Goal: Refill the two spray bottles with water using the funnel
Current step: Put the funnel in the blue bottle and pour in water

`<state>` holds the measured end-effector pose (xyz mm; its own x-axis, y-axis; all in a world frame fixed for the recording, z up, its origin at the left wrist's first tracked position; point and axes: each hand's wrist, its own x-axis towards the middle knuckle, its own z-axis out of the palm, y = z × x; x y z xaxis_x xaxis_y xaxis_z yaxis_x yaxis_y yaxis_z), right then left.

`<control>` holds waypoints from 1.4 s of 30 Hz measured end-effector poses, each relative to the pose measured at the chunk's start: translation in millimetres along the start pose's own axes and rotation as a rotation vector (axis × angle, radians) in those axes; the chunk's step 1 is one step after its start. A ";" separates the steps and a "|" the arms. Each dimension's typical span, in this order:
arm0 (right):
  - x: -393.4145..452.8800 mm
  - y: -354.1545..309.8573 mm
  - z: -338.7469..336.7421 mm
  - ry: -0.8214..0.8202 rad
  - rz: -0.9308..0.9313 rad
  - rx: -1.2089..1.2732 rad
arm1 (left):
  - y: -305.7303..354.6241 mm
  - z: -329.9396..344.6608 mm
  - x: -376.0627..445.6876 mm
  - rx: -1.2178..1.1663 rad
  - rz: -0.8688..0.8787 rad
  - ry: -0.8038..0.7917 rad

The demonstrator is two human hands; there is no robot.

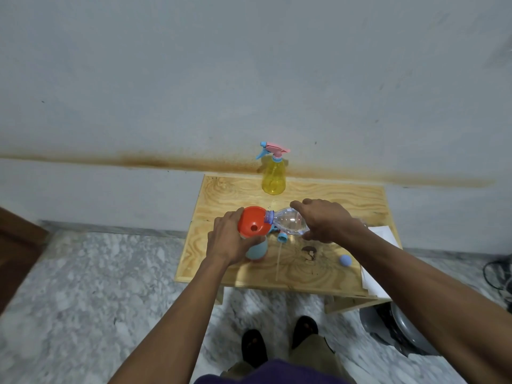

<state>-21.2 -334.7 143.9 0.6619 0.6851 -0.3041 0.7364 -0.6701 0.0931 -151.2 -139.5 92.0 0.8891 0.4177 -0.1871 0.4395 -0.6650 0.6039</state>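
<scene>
An orange funnel (252, 220) sits in the neck of a light blue spray bottle (257, 250) on the wooden table (327, 195). My left hand (231, 239) grips the funnel's rim and the bottle's top. My right hand (325, 218) holds a clear plastic water bottle (288, 223) tipped sideways, its mouth over the funnel's edge. A yellow spray bottle (273, 177) with a pink and blue trigger head stands upright at the table's back edge. A blue spray head (282, 237) with a thin tube lies on the table below the water bottle.
A small blue cap (345, 260) lies on the table's right part. White paper (381, 236) hangs over the right edge. The wall stands close behind the table. A grey round object (399, 331) and cables lie on the marble floor at right.
</scene>
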 end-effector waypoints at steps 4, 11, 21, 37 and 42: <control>-1.6 -0.7 -0.5 -0.013 0.003 -0.022 | 1.4 -0.1 -1.2 -0.001 -0.004 0.001; -2.6 -1.5 -1.2 -0.006 0.005 -0.049 | 1.6 -0.2 -1.5 0.007 -0.005 0.004; -2.6 -1.0 -5.2 -0.013 0.009 -0.046 | 3.0 -0.6 -1.4 0.023 -0.011 -0.002; -3.8 -0.2 -6.1 -0.008 0.021 -0.071 | 3.7 -0.1 -2.7 0.027 -0.015 -0.001; -3.6 -0.2 -6.2 -0.012 0.023 -0.072 | 4.7 -0.7 -3.5 0.035 -0.016 -0.001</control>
<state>-22.9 -335.3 150.9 0.6771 0.6661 -0.3127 0.7297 -0.6629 0.1680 -152.3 -143.6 96.0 0.8820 0.4280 -0.1973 0.4579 -0.6793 0.5735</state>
